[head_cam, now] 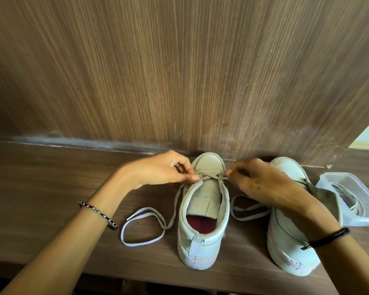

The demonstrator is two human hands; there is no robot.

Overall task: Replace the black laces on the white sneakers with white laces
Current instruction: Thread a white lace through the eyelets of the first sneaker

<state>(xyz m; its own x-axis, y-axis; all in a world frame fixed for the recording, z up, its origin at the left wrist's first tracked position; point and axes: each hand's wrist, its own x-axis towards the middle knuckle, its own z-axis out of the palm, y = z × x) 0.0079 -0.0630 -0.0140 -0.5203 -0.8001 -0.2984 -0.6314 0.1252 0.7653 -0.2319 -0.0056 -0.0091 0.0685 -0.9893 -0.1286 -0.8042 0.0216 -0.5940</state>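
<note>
The white lace (209, 176) crosses once over the front of the middle sneaker (197, 250), just behind its toe cap, and runs through the lowest eyelets on either side. The left hand (162, 169) pinches the lace between thumb and forefinger, fingers (193, 177) curled close together right at the left eyelet. The right hand (262, 179) does the same at the right eyelet, its fingertips (229, 172) narrowed on the strand, the other fingers folded in. Between the two sets of fingertips lie the crossed lace and the toe cap, which points away from the person toward the wood panel (179, 71). The sneaker's tongue is pulled back toward the heel, and a dark red insole shows. From the left fingers the free end of the lace trails down to the near side and lies in a loose loop on the wooden shelf (41, 188); from the right fingers the other end falls in a flatter loop between the two shoes. A second white sneaker (285, 245) stands just beyond the right hand's back, partly under that forearm, toe likewise to the panel. Farther out from the right fingers sits a clear plastic container (328, 177), lidless, holding another coiled white lace (347, 194). A beaded bracelet (98, 213) circles the left wrist and a black band (328, 237) the right.
</note>
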